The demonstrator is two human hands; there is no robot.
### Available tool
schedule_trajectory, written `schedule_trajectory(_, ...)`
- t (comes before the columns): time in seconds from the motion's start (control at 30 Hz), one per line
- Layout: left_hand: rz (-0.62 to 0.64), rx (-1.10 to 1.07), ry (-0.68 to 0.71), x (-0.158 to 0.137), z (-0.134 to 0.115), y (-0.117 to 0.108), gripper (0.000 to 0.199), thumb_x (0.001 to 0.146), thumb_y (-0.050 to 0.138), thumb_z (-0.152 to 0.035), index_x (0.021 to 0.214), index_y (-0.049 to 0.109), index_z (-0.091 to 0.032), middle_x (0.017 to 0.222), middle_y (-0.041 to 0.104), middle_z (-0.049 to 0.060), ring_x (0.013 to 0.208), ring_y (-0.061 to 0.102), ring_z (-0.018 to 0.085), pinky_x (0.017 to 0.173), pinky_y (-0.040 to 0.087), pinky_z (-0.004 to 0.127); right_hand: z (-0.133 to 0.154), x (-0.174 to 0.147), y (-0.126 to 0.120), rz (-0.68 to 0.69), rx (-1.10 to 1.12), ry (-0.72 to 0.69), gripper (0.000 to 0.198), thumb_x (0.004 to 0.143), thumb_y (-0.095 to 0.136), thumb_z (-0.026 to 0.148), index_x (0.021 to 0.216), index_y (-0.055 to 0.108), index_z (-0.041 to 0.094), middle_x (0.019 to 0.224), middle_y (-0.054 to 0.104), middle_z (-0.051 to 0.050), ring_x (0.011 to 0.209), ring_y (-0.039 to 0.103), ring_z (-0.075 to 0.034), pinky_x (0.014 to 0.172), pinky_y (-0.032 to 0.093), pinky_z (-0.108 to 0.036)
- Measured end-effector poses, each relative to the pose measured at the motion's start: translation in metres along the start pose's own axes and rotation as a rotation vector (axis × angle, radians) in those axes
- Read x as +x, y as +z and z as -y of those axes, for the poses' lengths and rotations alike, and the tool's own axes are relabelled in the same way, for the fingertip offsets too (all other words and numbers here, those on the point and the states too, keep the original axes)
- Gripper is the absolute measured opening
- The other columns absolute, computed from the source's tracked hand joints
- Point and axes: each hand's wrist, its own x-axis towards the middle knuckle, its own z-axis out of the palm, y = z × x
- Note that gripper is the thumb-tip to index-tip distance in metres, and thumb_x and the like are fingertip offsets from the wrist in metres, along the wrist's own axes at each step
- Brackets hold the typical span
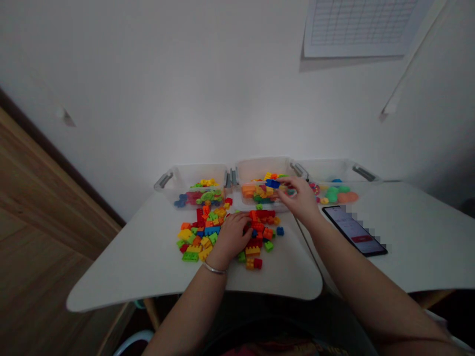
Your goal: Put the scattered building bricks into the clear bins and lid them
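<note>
My right hand (299, 198) is closed on a blue toy brick (272, 184), pinched at the fingertips above the front of the middle clear bin (267, 163). Bricks of several colours show inside that bin. My left hand (235, 232), with a bracelet at the wrist, lies over a loose pile of building bricks (206, 242) on the white table. Its fingers are bent and the thumb stands apart from them, near red bricks (258, 226). Part of the pile is hidden under this hand.
A left clear bin (200, 173) holds colourful toy pieces. The right clear bin (334, 170) contains green and orange rounded pieces. A phone (354, 232) lies on the right table. Two white tabletops (148, 257) meet at a seam near my right forearm. A wall stands behind.
</note>
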Motion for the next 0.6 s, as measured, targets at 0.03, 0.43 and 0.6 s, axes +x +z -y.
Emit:
schedule_trajectory(0.03,0.001,-0.001,-0.002,0.000,0.000,0.000,0.022,0.088,0.058,-0.023,0.108,0.068,-0.019,0.127,0.066,0.010,0.122,0.057,0.025,0.110,0.040,0.044,0.002,0.009,0.000,0.005,-0.004,0.012,0.026,0.079,0.061,0.027,0.102,0.069,0.021,0.103,0.071,-0.008,0.099,0.063,-0.025,0.089,0.050,-0.040)
schedule_trajectory(0.43,0.014,-0.010,-0.021,0.000,0.001,0.002,0.023,0.088,0.059,-0.022,0.108,0.068,-0.017,0.130,0.064,0.010,0.124,0.056,0.025,0.112,0.039,0.044,0.014,0.053,0.027,0.193,-0.224,0.369,0.027,0.081,0.062,0.039,0.103,0.066,0.024,0.089,0.076,-0.003,0.087,0.069,-0.023,0.076,0.049,-0.033)
schedule_trajectory(0.6,0.003,-0.009,-0.007,0.000,0.001,0.002,0.023,0.088,0.059,-0.023,0.109,0.068,-0.017,0.128,0.065,0.010,0.123,0.056,0.025,0.112,0.039,0.043,0.021,0.051,0.032,0.184,-0.346,0.332,0.036,0.085,0.056,0.039,0.117,0.063,0.024,0.095,0.077,-0.005,0.095,0.069,-0.028,0.084,0.047,-0.039)
